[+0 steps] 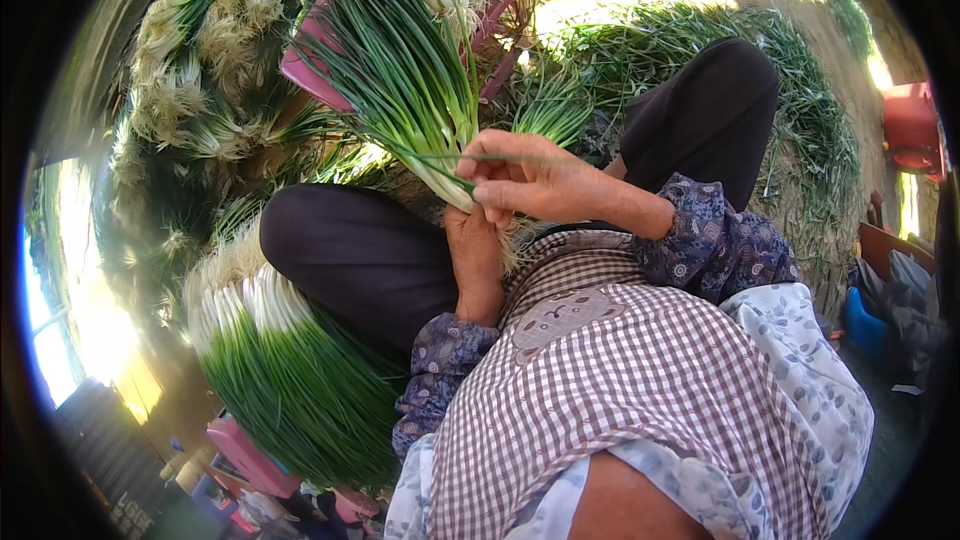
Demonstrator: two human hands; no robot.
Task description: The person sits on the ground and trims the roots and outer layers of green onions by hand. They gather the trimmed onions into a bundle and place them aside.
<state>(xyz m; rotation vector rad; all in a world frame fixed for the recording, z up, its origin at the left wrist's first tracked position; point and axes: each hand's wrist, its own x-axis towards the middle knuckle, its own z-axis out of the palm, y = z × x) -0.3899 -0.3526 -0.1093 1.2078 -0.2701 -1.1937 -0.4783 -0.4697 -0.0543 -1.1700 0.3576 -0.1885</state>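
My left hand (475,252) is closed around the white root end of a bunch of green onions (420,90), its fingers partly hidden behind the stalks. The long green leaves fan away from me across a pink plastic stool (318,55). Just above the left hand, my right hand (525,175) pinches a thin green leaf (465,186) between thumb and fingers, next to the bunch's white stems. Pale roots (515,240) stick out below, beside the left hand.
Neatly stacked green onions (290,370) lie by my left knee, on or beside a pink stool (250,450). Untrimmed onions with roots (195,70) are heaped at the far left. Loose green leaves (690,50) spread over the ground at the far right. A red chair (912,125) stands at the right edge.
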